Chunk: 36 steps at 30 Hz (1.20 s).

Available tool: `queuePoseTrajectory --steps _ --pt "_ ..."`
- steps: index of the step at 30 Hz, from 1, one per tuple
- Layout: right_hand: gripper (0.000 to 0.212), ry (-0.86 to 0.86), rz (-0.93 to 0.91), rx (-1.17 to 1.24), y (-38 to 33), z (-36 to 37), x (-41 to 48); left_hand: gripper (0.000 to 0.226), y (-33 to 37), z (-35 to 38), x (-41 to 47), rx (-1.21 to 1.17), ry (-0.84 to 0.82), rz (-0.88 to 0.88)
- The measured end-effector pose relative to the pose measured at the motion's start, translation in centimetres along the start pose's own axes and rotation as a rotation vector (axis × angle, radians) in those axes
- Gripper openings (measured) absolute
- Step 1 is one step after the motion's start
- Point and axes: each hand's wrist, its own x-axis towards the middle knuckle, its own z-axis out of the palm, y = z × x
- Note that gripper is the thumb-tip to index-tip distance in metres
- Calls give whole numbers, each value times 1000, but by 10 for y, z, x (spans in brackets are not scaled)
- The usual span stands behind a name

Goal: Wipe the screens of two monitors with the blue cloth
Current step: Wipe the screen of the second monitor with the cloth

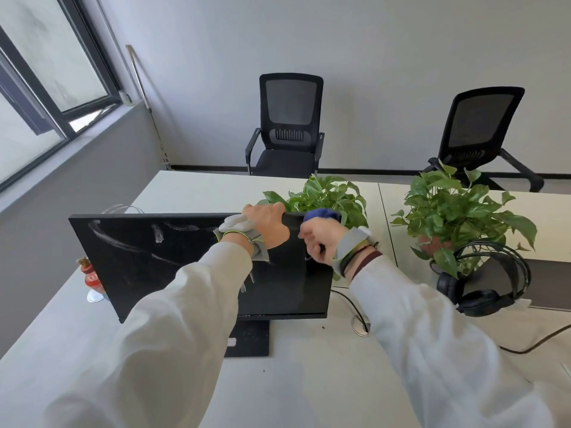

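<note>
A black monitor (pixel 148 264) stands on the white desk, its dark screen streaked with white smears on the left and middle. My left hand (pixel 267 223) grips the monitor's top edge near the right corner, fingers curled over it. My right hand (pixel 321 239) holds the bunched blue cloth (pixel 319 215) against the screen's upper right corner. Only one monitor is in view.
Two potted green plants (pixel 327 196) (pixel 457 211) stand behind the monitor. Black headphones (pixel 482 285) lie at the right, with a black cable (pixel 352 304) running into a desk grommet. A red bottle (pixel 91 276) sits left of the screen. Two black chairs (pixel 289 125) stand by the wall.
</note>
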Motion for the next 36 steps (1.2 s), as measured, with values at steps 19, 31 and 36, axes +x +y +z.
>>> queuePoseTrajectory --steps 19,31,36 --pt "44 257 -260 -94 56 -8 -4 27 7 -10 -4 17 -50 -21" --pt "55 447 -387 -141 64 -1 27 20 -2 -4 -4 -64 11 37" --pt "54 489 -370 -224 86 -3 29 27 -4 -10 -3 -71 -43 20"
